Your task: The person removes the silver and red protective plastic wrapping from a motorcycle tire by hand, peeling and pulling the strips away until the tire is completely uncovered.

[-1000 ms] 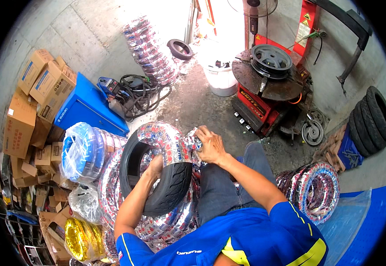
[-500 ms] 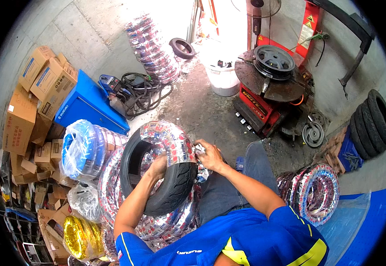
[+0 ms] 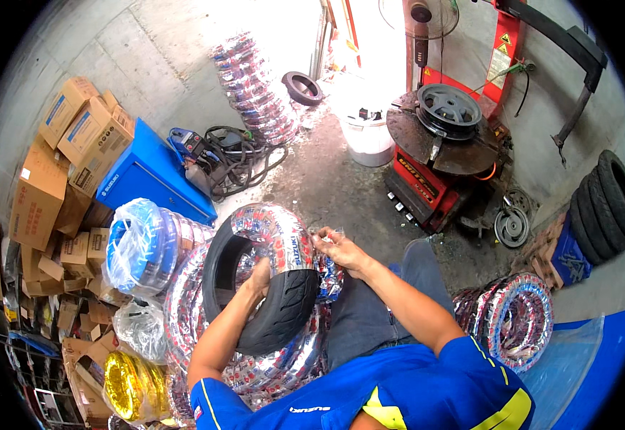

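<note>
A black tyre point(image 3: 278, 319) stands tilted in front of me, its near part bare and its far part wrapped in a printed plastic strip point(image 3: 268, 226). My left hand point(image 3: 258, 278) reaches into the tyre's opening and is closed on its inner edge. At the tyre's right side, my right hand point(image 3: 342, 252) pinches the wrapping strip with thumb and fingers. Crumpled wrapping point(image 3: 331, 281) hangs below that hand, beside my knee. Beneath the tyre lie wrapped tyres point(image 3: 183, 308) in a pile.
Blue-wrapped tyres point(image 3: 136, 244), gold-wrapped tyres point(image 3: 129, 387) and cardboard boxes point(image 3: 40, 201) crowd the left, near a blue cabinet point(image 3: 154, 175). Ahead stand a white bucket point(image 3: 366, 143) and a tyre changer point(image 3: 427, 186) bearing a wheel rim point(image 3: 447, 109). More wrapped tyres point(image 3: 517, 315) and bare tyres point(image 3: 599, 208) are at right.
My right hand has shifted slightly away from me along the tyre, and its fingers now pinch the strip where they were bunched round crumpled wrapping. My left hand stays at the inner edge.
</note>
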Tool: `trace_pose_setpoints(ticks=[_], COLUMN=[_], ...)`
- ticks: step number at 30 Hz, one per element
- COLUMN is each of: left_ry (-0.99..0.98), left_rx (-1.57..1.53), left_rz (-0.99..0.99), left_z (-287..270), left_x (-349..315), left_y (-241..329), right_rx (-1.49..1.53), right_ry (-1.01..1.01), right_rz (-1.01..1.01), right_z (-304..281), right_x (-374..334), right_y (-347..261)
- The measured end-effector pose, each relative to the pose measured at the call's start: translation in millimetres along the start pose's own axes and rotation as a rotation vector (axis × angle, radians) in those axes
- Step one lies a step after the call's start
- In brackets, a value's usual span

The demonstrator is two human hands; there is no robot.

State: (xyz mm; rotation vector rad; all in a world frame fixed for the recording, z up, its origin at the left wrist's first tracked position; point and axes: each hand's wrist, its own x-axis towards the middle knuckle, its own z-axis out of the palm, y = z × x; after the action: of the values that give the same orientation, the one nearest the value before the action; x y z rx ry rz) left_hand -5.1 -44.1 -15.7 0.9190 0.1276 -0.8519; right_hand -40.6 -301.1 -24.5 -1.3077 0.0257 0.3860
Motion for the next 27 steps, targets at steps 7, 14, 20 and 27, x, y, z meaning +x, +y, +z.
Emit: trace_pose_setpoints(ticks=[7, 14, 20, 27], left_ry=[0.001, -0.001, 0.002, 0.020], left_rx=[0.022, 0.029, 0.026, 0.051], left_rz=[-0.005, -0.010, -0.018, -0.031], left_z=[7, 7, 6, 7], left_x=[6, 8, 6, 5], left_y=[-2, 0, -1, -4], right_rx=[-0.179, -0.118, -0.285, 0.114], right_ry=[0.144, 0.069, 0.172, 0.165], right_rz=[-0.208, -0.216, -0.223, -0.286], right_z=[4, 0, 3, 0], right_x=[-5, -1, 9, 14], right_y=[6, -5, 20, 56])
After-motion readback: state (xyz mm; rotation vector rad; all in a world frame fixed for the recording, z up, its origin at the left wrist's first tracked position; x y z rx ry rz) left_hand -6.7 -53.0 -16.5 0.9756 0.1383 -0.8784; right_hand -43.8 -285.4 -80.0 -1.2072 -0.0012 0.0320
